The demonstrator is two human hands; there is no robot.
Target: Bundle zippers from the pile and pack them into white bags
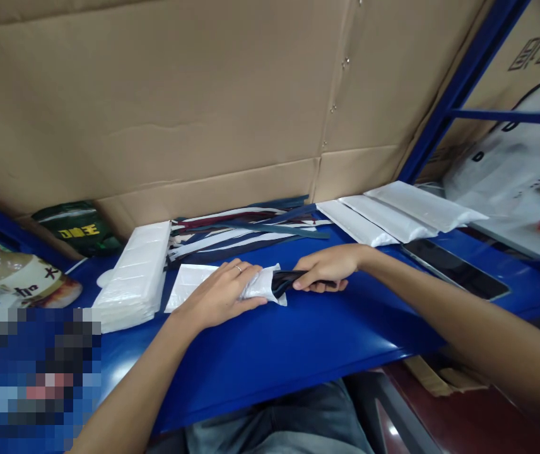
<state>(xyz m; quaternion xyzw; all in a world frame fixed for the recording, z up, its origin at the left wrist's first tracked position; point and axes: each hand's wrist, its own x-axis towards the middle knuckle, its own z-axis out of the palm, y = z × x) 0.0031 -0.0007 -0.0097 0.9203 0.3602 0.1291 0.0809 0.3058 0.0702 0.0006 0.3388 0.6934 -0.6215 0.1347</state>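
A white bubble envelope [261, 284] lies lengthwise on the blue table [270, 353], its mouth facing right. My left hand [225, 290], with a ring on one finger, is closed around the envelope near its mouth. From the mouth sticks out a glossy black strip-like item [283, 282], and my right hand [324, 266] grips its outer end. The part inside the envelope is hidden. Behind them is a pile of loose flat strips [246, 230] in white, dark blue, grey and maroon. To the left sits a stack of flat white envelopes [130, 271].
Several plump white envelopes [393, 211] lie side by side at the back right, near a dark phone [457, 268]. A drink bottle [28, 277] and a dark green pouch [81, 230] are at the left. A cardboard wall [180, 94] closes off the back.
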